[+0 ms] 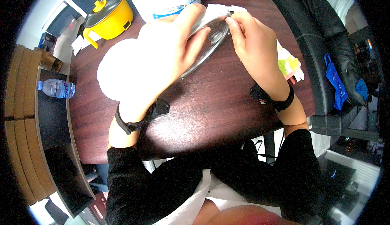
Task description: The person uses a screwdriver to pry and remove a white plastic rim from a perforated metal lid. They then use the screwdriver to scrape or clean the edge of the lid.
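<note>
Because the glass lid (215,38) is held tilted over the worktop (227,87), it probably needs both hands for steadiness: the left hand (172,42) grips its left side, thumb against the glass, while the right hand (252,36) pinches the far rim. Both forearms reach forward and converge; whether the lower rim touches down, I cannot tell.

Two hands (168,46) (256,38), two wristbands (133,126) (287,99), two lids (218,31) (113,10), one yellow pot (115,29), one white bucket (162,0), one bottle (59,88).
</note>
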Demonstrator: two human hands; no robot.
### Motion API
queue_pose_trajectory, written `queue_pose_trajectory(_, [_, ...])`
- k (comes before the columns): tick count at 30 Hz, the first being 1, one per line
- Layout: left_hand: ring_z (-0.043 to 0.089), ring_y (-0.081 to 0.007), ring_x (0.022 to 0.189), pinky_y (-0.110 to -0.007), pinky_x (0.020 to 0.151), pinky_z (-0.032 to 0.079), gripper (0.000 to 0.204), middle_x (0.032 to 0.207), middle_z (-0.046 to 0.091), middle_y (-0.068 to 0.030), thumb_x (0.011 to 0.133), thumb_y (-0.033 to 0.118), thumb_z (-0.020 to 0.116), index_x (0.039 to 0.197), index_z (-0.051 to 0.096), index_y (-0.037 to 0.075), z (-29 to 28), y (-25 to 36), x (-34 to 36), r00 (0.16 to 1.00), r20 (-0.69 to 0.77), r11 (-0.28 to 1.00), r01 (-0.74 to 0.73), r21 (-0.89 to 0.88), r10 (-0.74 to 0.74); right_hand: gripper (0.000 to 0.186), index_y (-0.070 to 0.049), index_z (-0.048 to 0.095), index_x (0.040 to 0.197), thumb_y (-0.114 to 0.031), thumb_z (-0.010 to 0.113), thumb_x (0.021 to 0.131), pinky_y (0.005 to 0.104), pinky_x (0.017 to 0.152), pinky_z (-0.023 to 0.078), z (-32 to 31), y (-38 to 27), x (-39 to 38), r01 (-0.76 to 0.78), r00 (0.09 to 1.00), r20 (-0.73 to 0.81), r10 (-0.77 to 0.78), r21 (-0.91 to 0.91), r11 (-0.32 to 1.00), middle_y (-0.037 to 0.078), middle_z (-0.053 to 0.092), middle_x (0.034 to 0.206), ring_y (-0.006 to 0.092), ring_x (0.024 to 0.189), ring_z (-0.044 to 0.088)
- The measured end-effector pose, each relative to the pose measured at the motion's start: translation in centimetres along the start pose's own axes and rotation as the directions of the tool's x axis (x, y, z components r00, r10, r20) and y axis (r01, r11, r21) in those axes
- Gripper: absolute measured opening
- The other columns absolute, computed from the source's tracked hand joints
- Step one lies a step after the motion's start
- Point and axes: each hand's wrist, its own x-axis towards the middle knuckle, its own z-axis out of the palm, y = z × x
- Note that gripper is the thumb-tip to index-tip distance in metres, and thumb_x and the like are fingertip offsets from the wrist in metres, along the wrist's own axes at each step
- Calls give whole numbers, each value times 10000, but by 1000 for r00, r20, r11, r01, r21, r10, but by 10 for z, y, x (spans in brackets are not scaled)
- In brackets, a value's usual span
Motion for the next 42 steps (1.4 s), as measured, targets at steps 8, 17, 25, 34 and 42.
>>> queue_pose_trajectory(8, [609, -292, 526, -369, 528, 468, 303, 800, 652, -194, 872, 238, 672, 1132, 581, 110, 1, -2, 2, 1000, 13, 996, -3, -84, 4, 170, -65, 526, 882, -224, 541, 937, 454, 565, 496, -2, 3, 3, 66, 998, -9, -66, -10, 998, 150, 608, 764, 367, 671, 618])
queue_pose_trajectory(17, [610, -281, 519, -360, 520, 468, 301, 792, 650, -193, 870, 239, 675, 1130, 589, 114, 0, 0, 2, 1000, 12, 998, -3, -69, 4, 166, -60, 530, 891, -220, 545, 933, 456, 579, 498, -1, 6, 1, 47, 999, -7, -47, -13, 999, 161, 614, 763, 372, 692, 623])
queue_pose_trajectory(25, [624, -291, 546, -362, 530, 478, 305, 802, 656, -190, 867, 238, 676, 1133, 589, 119, 0, 2, 1, 1000, 22, 1000, 15, -20, -15, 198, -30, 593, 816, -202, 572, 911, 407, 560, 484, 0, 0, 3, -166, 986, 34, 162, 197, 966, 172, 614, 669, 337, 651, 638])
queue_pose_trajectory(34, [640, -307, 583, -372, 549, 485, 306, 810, 657, -195, 866, 229, 675, 1132, 586, 105, 2, 3, 0, 1000, 4, 999, -28, 25, 28, 208, -14, 656, 841, -173, 542, 911, 328, 592, 490, 9, 7, -2, -297, 955, 131, 268, 485, 823, 138, 652, 689, 250, 637, 656])
queue_pose_trajectory(42, [600, -289, 517, -358, 526, 465, 303, 796, 650, -195, 866, 219, 678, 1131, 591, 102, 1, -1, 2, 1000, 16, 997, 11, -80, -10, 192, -24, 653, 839, -198, 599, 899, 324, 530, 458, 8, 15, 1, -175, 984, 59, 165, 394, 902, 133, 620, 644, 216, 556, 610])
